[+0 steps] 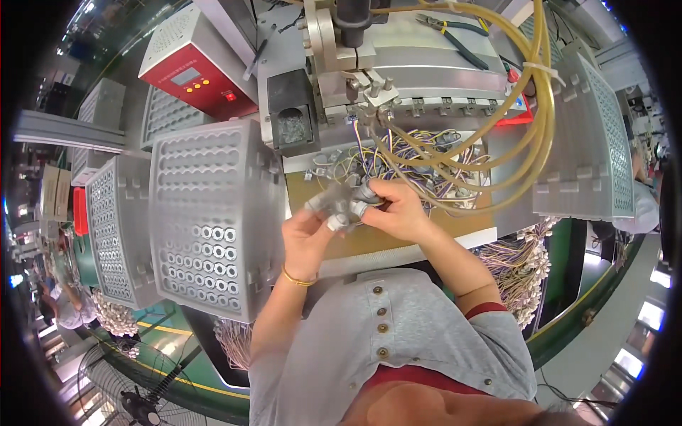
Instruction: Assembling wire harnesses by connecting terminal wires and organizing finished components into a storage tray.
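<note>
My left hand [304, 233], with a yellow band at the wrist, is closed in a pinch near the front of the bench. White covers show on its fingertips. A blurred greyish shape lies at the fingers, too smeared to name. Close beside it, my right hand [403, 214] is also closed, its fingertips around a small grey part [365, 192]. The two hands nearly meet. Just beyond them lies a tangled pile of thin wires [405, 162] in purple, yellow and white, with small metal pieces among them.
A metal fixture [369, 85] rises behind the wires, with looped amber hoses [543, 106] at its right. Pliers [462, 42] lie on top. A black box [291, 113] stands left of it. Farther left are a translucent tray [206, 170] of ring-shaped parts and a red-and-white control box [199, 74].
</note>
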Available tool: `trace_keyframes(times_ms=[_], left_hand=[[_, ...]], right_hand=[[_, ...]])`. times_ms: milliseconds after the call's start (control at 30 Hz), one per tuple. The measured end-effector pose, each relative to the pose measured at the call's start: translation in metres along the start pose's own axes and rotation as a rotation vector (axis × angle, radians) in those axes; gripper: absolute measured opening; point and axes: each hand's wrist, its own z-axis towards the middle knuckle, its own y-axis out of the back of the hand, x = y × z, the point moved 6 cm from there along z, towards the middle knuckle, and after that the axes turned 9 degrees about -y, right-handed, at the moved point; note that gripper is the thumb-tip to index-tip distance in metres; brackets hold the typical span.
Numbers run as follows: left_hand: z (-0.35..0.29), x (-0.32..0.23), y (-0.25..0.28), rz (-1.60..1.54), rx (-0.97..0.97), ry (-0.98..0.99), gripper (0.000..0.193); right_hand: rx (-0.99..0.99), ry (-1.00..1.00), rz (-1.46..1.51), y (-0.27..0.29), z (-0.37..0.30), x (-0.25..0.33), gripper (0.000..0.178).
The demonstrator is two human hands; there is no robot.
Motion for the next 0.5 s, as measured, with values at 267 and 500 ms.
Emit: trace_keyframes(times_ms=[267,500], left_hand=[[-0.001,-0.008,-0.007,0.089,0.105,-0.061,0.037],[0.003,-0.008,-0.011,0.129,0.028,-0.062,0.026]], right_hand=[[0.003,0.165,-0.185,0.008,-0.007,0.014,0.012],[0.145,0.090,-0.040,-0.006,-0.008,0.019,0.006]])
